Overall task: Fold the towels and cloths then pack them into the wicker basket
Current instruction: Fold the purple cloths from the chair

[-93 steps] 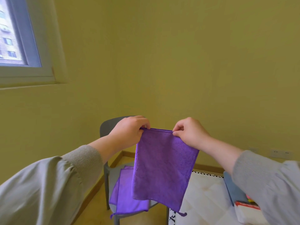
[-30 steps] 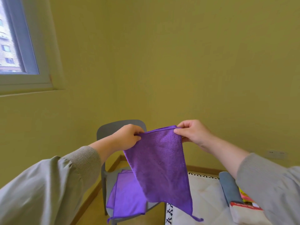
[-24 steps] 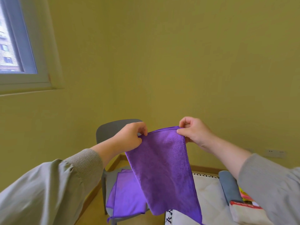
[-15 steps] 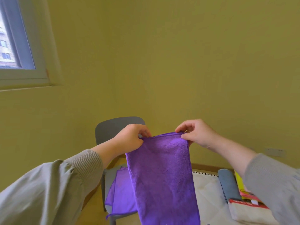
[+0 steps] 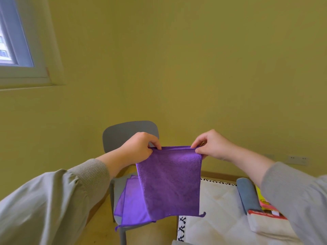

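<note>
Both arms reach forward and bend in toward the middle. The grey sleeves end partway up the forearms. The left hand is knuckles up and pinches the top left corner of a purple cloth between the thumb and curled fingers. The right hand pinches the top right corner, thumb and index finger closed on the hem and the other fingers curled behind. Between the hands the top edge runs taut and nearly level, with a second layer showing just behind it. The cloth hangs flat in the air in front of the person. A small loop sticks out at its lower right corner.

Behind it on the left, a grey chair stands against the yellow wall. More purple cloths lie overlapped on its seat, one corner drooping off the near edge. On the right is a table with a white quilted cover. A folded blue-grey cloth lies on its right side. Just beside that are yellow and pink items, and nearer, a white pouch with a red band. The right sleeve partly hides all three. A window sits at the upper left.
</note>
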`<action>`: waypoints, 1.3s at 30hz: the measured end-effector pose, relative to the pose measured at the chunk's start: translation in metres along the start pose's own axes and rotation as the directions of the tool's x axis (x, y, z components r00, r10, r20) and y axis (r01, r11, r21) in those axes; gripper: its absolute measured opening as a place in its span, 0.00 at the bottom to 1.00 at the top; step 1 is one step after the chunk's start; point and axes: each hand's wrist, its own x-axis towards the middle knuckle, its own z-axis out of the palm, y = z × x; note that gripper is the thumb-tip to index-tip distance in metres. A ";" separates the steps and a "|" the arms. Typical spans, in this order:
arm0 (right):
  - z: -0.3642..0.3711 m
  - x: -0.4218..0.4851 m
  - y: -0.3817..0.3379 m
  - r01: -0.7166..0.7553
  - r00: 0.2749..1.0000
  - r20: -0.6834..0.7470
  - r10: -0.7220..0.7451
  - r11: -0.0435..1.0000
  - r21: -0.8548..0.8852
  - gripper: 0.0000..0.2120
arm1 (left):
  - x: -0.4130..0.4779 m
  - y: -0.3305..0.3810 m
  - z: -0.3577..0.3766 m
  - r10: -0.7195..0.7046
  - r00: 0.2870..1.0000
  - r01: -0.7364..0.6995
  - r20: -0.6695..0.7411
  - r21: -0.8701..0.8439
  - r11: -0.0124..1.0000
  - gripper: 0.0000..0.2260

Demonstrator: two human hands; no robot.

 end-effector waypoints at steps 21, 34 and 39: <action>0.000 0.010 0.004 -0.025 0.991 -0.134 -0.011 0.964 -0.266 0.10 | 0.001 -0.016 0.003 -0.007 0.998 -0.003 0.060 0.166 0.986 0.11; -0.011 0.012 0.023 -0.033 0.985 -0.171 -0.030 0.936 -0.352 0.10 | 0.004 -0.023 0.002 -0.180 0.984 0.180 0.012 -0.067 0.981 0.08; -0.015 0.011 0.030 -0.056 0.978 -0.206 0.024 0.987 -0.148 0.13 | 0.006 -0.014 0.006 -0.265 0.964 0.241 -0.006 -0.394 0.887 0.09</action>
